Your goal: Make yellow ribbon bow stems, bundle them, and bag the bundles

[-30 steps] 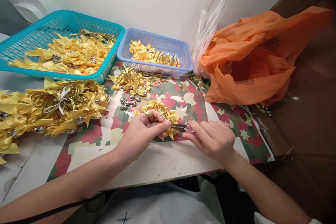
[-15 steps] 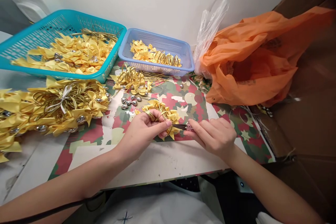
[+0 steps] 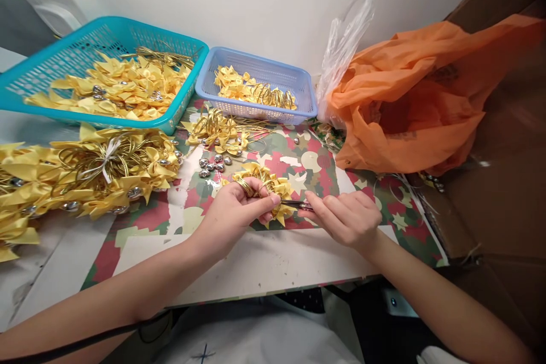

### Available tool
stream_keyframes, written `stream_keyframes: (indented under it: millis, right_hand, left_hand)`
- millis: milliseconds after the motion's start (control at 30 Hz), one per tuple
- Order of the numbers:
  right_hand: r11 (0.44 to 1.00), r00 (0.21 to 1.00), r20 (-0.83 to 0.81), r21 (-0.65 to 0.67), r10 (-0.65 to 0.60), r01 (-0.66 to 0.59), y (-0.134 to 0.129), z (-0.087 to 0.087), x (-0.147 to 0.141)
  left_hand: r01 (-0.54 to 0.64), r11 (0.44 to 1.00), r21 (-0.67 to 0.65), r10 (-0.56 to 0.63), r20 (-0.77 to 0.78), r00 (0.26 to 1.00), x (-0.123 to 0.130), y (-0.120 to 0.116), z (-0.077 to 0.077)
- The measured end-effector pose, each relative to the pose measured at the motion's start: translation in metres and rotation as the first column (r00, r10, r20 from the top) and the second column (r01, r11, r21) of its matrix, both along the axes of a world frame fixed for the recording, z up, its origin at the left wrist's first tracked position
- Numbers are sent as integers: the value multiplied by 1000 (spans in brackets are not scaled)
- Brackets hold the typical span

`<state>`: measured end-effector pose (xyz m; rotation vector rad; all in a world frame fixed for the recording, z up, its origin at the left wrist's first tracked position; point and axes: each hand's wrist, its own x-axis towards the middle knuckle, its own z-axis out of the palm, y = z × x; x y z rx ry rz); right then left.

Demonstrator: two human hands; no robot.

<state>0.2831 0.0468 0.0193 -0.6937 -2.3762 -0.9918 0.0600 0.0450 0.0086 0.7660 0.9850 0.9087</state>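
Observation:
My left hand (image 3: 232, 210) is closed around gold cord loops (image 3: 244, 184) of a small bunch of yellow ribbon bows (image 3: 281, 189). Its thumb and forefinger pinch together at the tip of slim dark metal tweezers (image 3: 294, 203). These are gripped by my right hand (image 3: 347, 216), fingers curled, just right of the bows. What lies exactly between the tweezer tips is too small to make out. Several silver bells (image 3: 219, 162) lie just beyond my left hand. Behind them rests another pile of bows with gold cords (image 3: 217, 131).
A teal basket (image 3: 187, 91) and a smaller blue basket (image 3: 256, 109) hold yellow bows. A large tied bundle of bows (image 3: 140, 173) lies at left. An orange bag (image 3: 409, 148), clear plastic bag (image 3: 341, 51) and cardboard box (image 3: 507, 199) stand at right.
The tweezers have turned slightly in my right hand, which has barely shifted. My left hand keeps its hold on the bunch. The whole view has moved a little.

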Motion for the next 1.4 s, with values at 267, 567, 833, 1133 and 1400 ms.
stream_keyframes:
  millis: [267, 567, 833, 1133, 1400]
  right_hand:
    - [999, 999, 7, -19, 35, -35, 2, 1, -1]
    - [1000, 1000, 11, -11, 25, -25, 2, 0, 1]
    - [998, 999, 7, -17, 52, -52, 2, 0, -1]
    - [1000, 1000, 13, -8, 25, -25, 4, 0, -1]
    - [999, 999, 3, -23, 41, -41, 4, 2, 0]
  left_hand:
    - [-15, 1000, -18, 15, -10, 1000, 0, -1, 1]
    - [-20, 1000, -10, 20, 2, 1000, 0, 0, 1]
    - [-14, 1000, -20, 14, 7, 1000, 0, 0, -1]
    - [-22, 1000, -15, 21, -8, 1000, 0, 0, 0]
    - [-19, 1000, -18, 19, 31, 999, -1, 0, -2]
